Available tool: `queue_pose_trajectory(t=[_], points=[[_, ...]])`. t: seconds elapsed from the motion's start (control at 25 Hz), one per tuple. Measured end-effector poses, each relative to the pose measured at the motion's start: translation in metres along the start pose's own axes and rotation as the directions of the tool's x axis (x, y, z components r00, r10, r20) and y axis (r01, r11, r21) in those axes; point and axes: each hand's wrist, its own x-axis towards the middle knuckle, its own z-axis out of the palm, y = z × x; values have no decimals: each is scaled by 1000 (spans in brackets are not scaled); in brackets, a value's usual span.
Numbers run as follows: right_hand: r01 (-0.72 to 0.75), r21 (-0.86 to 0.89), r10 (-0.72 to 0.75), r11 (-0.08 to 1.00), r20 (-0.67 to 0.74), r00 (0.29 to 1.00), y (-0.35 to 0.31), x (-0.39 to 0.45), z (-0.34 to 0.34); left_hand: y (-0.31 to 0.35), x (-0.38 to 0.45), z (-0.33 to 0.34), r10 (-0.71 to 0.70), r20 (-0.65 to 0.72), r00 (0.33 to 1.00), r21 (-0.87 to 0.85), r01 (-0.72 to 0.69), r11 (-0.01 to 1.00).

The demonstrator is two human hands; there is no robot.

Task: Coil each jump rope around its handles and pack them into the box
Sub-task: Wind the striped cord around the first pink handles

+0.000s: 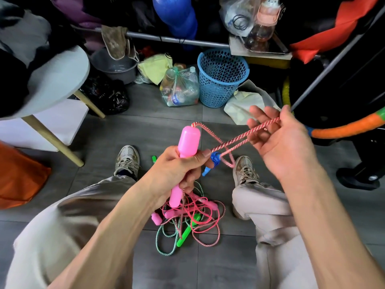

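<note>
Grey floor (145, 113): two green handles (185, 232).

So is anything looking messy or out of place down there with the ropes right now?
Yes. On the floor between the shoes, the remaining ropes lie in one tangled heap, pink and green cords crossing over each other with a green handle caught among them. No box is in view.

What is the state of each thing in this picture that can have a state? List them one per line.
Left hand: grips the pink handles.
Pink handles: held upright together, no rope coiled round them yet.
Right hand: fingers pinch the pink rope, pulling it taut.
Pink rope: stretched between the hands, uncoiled.
Rope pile: tangled on the floor.
Green handle: lying in the pile.
Blue basket: upright.
</note>
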Motion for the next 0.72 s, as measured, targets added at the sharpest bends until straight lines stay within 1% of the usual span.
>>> queue_pose_trajectory(t=[0.04,0.08,0.12,0.16,0.2,0.24,0.32,0.36,0.4,0.48,0.52,0.56,0.6,0.64,0.68,0.72], points=[[-63,-2,63,998,56,996,0,-2,1,0,0,0,2,-3,1000,-17,-2,1000],[-141,-47,146,989,139,979,8,-6,3,1,1,0,4,-7,1000,-31,-4,999],[-196,-147,224,970,217,950,22,-9,5,1,3,1,9,-8,1000,-41,-9,999],[-208,-263,280,942,274,920,37,-14,8,1,4,1,13,-9,1000,-47,-13,999],[-180,-356,297,917,307,904,50,-19,11,1,5,2,17,-12,1000,-50,-18,999],[-136,-398,276,907,320,906,57,-21,14,1,5,3,18,-14,1000,-51,-19,999],[-52,-383,174,922,291,941,53,-19,16,2,4,4,14,-5,1000,-43,-14,999],[-32,-329,123,944,260,958,42,-15,14,2,3,3,10,6,1000,-34,-10,999],[-18,-257,72,966,206,976,29,-9,10,3,1,2,5,18,1000,-24,-5,1000],[25,-112,-20,993,46,999,4,1,0,2,0,0,5,28,1000,-7,-5,1000],[42,-82,-43,996,-13,999,-3,3,-4,1,0,-1,6,28,1000,-7,-6,1000],[31,-94,-33,995,-20,999,-5,3,-6,0,0,-1,6,25,1000,-8,-5,1000],[-20,-134,23,991,19,1000,-2,2,-5,-1,0,-2,8,19,1000,-7,-8,1000],[-96,-179,114,979,93,989,7,-1,-3,-1,0,-2,11,12,1000,-5,-11,1000],[-173,-236,216,956,174,961,18,-8,1,-1,1,-2,15,4,1000,-6,-15,1000],[-207,-312,288,927,241,927,30,-16,6,0,1,-1,19,-4,1000,-11,-19,1000]])
